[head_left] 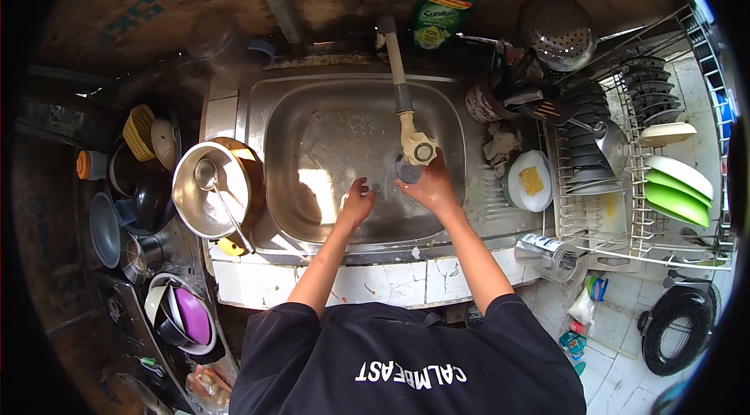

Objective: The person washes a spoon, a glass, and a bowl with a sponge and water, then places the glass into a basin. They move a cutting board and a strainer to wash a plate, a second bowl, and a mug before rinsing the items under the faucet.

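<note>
Over the steel sink (344,134) in the middle of the frame, the person's right hand (426,183) has its fingers curled round a clear cup (407,169), right by the pale tap (418,146). The left hand (358,200) is half open, fingers loosely bent, with nothing in its grasp that I can see, hovering over the basin just left of the other. To the left, a metal pot (187,192) sits on the tiled bench (258,284) with a ladle (221,198) leaning in it. At centre right there's a yellow sponge (531,181) in a white bowl (545,195), and beyond it a wire rack (634,231) of dishes.
</note>
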`<control>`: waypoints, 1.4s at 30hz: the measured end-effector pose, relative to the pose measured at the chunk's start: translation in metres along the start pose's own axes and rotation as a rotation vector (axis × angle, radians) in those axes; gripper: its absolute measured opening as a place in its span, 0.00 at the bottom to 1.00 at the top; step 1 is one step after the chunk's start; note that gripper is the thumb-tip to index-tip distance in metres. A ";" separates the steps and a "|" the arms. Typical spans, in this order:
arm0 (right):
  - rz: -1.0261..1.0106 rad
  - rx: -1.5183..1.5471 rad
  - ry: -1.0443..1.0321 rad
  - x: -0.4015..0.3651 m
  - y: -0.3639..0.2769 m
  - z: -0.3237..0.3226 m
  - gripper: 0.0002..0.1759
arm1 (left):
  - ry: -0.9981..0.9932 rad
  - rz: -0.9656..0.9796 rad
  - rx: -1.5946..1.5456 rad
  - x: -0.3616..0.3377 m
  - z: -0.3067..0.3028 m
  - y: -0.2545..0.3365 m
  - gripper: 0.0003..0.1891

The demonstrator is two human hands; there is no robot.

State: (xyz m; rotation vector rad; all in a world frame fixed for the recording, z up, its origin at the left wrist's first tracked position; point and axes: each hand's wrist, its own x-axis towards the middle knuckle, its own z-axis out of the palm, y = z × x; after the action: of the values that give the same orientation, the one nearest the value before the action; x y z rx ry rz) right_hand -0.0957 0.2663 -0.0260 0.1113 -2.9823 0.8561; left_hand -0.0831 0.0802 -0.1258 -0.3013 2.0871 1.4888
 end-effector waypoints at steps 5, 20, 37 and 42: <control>0.102 0.028 -0.005 0.002 -0.001 0.009 0.44 | 0.007 0.015 0.065 -0.002 -0.007 -0.005 0.29; 0.195 0.255 -0.152 0.008 -0.005 0.012 0.46 | 0.046 0.000 0.095 -0.008 -0.014 -0.010 0.30; 0.228 0.040 -0.188 0.015 -0.015 -0.003 0.36 | 0.041 0.011 0.049 -0.001 -0.003 -0.016 0.28; 0.122 0.029 -0.123 0.015 0.002 0.010 0.38 | 0.054 0.012 -0.017 -0.003 -0.003 -0.013 0.29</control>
State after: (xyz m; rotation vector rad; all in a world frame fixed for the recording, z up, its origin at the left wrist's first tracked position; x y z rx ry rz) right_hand -0.1106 0.2614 -0.0347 -0.0177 -3.1195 0.9381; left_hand -0.0751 0.0721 -0.1342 -0.3395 2.1233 1.5222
